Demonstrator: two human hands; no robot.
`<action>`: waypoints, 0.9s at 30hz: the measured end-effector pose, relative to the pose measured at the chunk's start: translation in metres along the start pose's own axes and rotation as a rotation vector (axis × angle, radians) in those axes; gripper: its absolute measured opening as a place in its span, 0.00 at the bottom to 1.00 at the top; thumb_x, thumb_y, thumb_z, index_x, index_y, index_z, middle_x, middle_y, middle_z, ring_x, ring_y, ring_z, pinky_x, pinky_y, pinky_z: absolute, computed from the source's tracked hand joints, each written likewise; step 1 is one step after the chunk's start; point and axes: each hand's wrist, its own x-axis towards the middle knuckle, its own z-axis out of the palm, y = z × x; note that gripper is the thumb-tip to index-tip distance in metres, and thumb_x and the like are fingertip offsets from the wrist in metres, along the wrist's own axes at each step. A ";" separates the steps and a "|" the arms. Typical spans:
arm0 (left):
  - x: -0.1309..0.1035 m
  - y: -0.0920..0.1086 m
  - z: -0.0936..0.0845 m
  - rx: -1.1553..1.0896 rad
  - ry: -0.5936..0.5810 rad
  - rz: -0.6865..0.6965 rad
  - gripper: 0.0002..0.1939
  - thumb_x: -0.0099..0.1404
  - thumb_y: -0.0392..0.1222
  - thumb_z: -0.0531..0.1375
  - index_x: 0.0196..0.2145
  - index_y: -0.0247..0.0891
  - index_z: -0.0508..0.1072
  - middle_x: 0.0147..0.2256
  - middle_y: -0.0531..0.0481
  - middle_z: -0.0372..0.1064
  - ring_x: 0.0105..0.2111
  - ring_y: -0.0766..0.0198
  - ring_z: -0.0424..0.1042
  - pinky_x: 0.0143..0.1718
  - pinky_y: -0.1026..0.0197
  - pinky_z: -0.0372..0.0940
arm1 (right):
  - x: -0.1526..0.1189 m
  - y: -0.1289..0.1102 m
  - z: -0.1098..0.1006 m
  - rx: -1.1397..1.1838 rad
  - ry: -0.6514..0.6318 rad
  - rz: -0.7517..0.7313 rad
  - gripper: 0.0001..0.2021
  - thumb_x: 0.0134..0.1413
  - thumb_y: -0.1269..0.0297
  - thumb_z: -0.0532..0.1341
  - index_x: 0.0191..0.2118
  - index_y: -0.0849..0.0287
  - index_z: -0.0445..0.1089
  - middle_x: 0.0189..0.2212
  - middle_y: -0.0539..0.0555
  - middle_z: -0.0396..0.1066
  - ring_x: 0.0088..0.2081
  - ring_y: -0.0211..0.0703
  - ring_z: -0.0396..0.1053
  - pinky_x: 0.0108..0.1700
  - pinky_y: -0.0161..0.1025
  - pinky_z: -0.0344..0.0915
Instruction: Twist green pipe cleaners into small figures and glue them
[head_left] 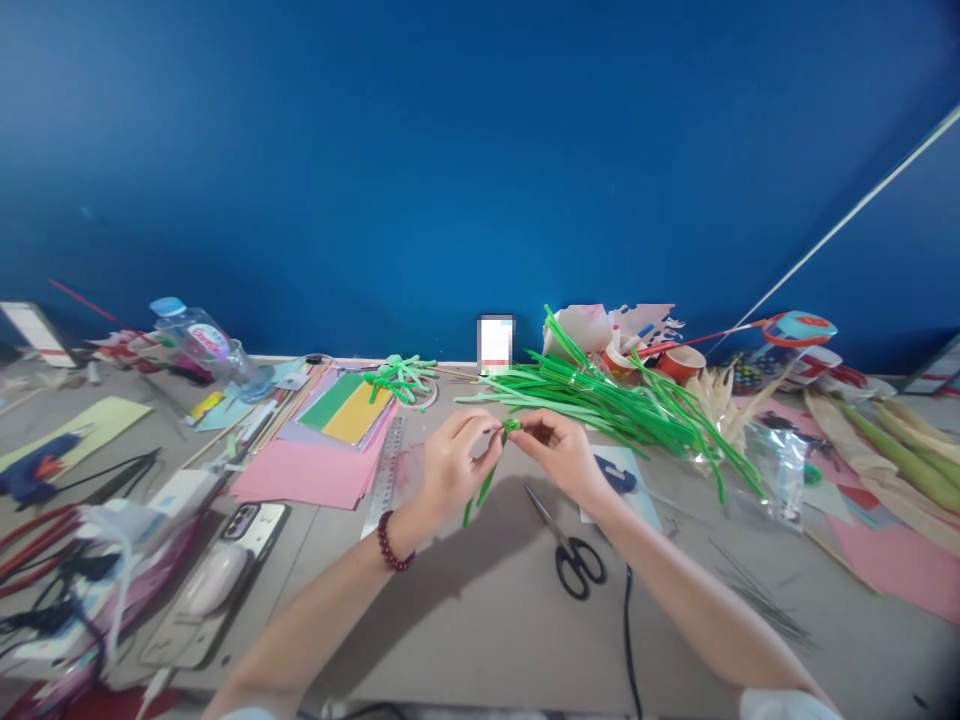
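Observation:
Between my two hands is a green pipe cleaner, bunched or coiled at its top, with a loose tail hanging down on the left. The fingertips of my left hand pinch it from one side. From the other side, my right hand pinches the bunched end. Both hands are raised over the grey table. Below my right hand lie black-handled scissors, blades pointing up and left. Behind my hands spreads a big pile of green pipe cleaners. A small bundle of shaped pipe cleaners sits to the left.
Pink paper, a ruler and a phone lie left, with a plastic bottle and a glue gun farther out. Corn husks and a red cup stand right. A black cable runs to the front edge.

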 end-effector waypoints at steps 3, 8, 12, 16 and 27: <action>0.000 0.000 0.004 -0.002 -0.006 0.004 0.11 0.59 0.35 0.57 0.41 0.41 0.72 0.36 0.47 0.71 0.36 0.61 0.69 0.39 0.60 0.64 | 0.001 -0.003 0.000 0.059 -0.014 0.063 0.14 0.45 0.54 0.65 0.31 0.61 0.69 0.23 0.50 0.66 0.24 0.34 0.60 0.26 0.34 0.58; -0.001 -0.003 0.009 0.008 -0.006 0.071 0.13 0.59 0.35 0.58 0.43 0.40 0.70 0.37 0.48 0.72 0.35 0.64 0.70 0.37 0.60 0.67 | 0.003 -0.005 -0.001 0.171 -0.047 0.121 0.14 0.44 0.54 0.66 0.29 0.61 0.68 0.21 0.48 0.65 0.20 0.32 0.58 0.23 0.32 0.56; -0.004 -0.009 0.012 0.003 0.000 0.066 0.10 0.61 0.37 0.58 0.41 0.39 0.72 0.37 0.46 0.73 0.35 0.63 0.72 0.37 0.60 0.68 | 0.004 -0.003 0.000 0.178 -0.086 0.127 0.14 0.44 0.54 0.66 0.29 0.60 0.69 0.20 0.47 0.64 0.20 0.32 0.58 0.22 0.32 0.56; -0.004 -0.013 0.012 -0.048 0.038 -0.028 0.09 0.60 0.39 0.59 0.40 0.39 0.75 0.37 0.45 0.75 0.35 0.61 0.74 0.38 0.60 0.68 | 0.004 -0.004 -0.002 0.187 -0.117 0.123 0.15 0.44 0.56 0.66 0.34 0.60 0.69 0.21 0.47 0.63 0.22 0.33 0.60 0.23 0.32 0.57; 0.006 -0.013 0.012 -0.731 -0.020 -0.556 0.13 0.51 0.42 0.67 0.35 0.35 0.77 0.31 0.47 0.75 0.28 0.65 0.72 0.35 0.60 0.69 | 0.004 -0.007 -0.002 0.231 -0.048 0.118 0.13 0.43 0.56 0.66 0.31 0.61 0.70 0.24 0.50 0.68 0.22 0.32 0.59 0.24 0.33 0.57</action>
